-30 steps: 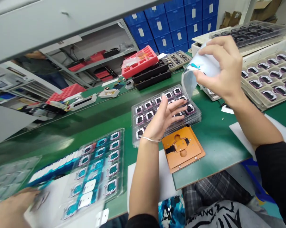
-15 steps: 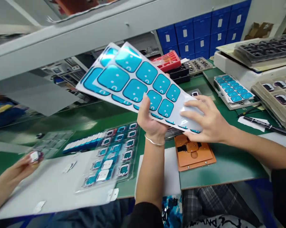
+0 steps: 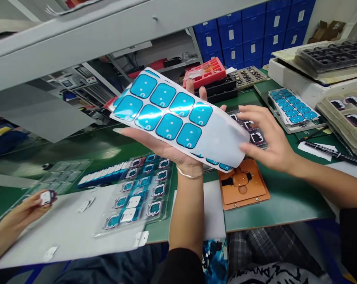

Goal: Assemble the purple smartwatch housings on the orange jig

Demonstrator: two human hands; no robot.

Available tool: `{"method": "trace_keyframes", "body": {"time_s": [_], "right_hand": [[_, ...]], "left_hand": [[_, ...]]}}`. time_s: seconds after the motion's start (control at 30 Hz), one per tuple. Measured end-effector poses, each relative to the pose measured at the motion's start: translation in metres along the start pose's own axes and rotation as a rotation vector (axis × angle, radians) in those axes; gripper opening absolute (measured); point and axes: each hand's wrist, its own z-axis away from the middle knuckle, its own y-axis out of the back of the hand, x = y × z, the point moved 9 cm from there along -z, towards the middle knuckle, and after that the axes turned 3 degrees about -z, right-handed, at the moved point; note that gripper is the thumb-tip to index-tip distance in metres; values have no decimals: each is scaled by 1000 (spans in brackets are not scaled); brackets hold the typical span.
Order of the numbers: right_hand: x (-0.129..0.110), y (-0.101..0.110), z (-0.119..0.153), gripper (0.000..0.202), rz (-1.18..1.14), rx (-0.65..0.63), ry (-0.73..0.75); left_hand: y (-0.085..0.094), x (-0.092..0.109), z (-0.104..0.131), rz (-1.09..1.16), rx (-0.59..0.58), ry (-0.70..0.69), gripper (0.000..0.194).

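A small stack of white sticker sheets (image 3: 222, 132) with rows of blue rounded-square stickers lies tilted across my left hand (image 3: 175, 154). The palm is under the stack; its thumb stretches out along the near edge, and fingertips show past the far edge. Toward the right end the top sheet has a blank stretch without stickers. My right hand (image 3: 271, 138) is at that end, fingers apart, the thumb close to or touching the sheet's edge. Below the sheets, an orange fixture plate (image 3: 246, 193) lies on the green bench. A tray of dark-centred frames (image 3: 257, 137) is partly hidden behind my right hand.
Left, a co-worker's hand (image 3: 27, 207) holds a small part beside a clear tray of frames (image 3: 157, 191). Another blue sticker sheet (image 3: 294, 105), a black pen (image 3: 332, 154) and stacked trays (image 3: 344, 118) are at right. A red tray (image 3: 208, 73) and blue bins (image 3: 252, 35) stand behind.
The sheets have tipped flatter and lined up more closely. My left thumb has come off the top sheet, and the hand now lies beneath. My right fingers have lifted off the blank end.
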Motion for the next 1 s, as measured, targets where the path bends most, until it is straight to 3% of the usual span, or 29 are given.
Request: {"method": "trace_keyframes", "body": {"time_s": [0.07,0.13,0.23,0.37,0.5,0.6,0.73,0.9,1.0], "right_hand": [[30,-8,-4,49,-285,-57,-269],[48,-29,1,52,-521,-204,-493],[58,-43,11,52,-598,-281,-661],[64,-39,11,48,-562,-208,-711],[68,-44,11,49,-651,-264,-780],[70,-44,11,50,-652,-267,-801],[69,-50,14,49,-658,-339,-816],[71,-54,15,49,-671,-378,-800],[68,-55,12,45,-755,-387,-782]], "left_hand": [[-2,0,0,38,-24,7,103],[-4,-4,-1,86,-36,40,98],[-6,-8,-1,107,-43,47,95],[-6,-7,0,53,-5,10,91],[-5,-10,1,13,11,43,101],[3,-14,1,-124,8,69,97],[6,-9,0,-92,-73,12,99],[12,-6,-1,-12,-26,27,76],[13,-8,-1,-6,-47,49,74]]}}
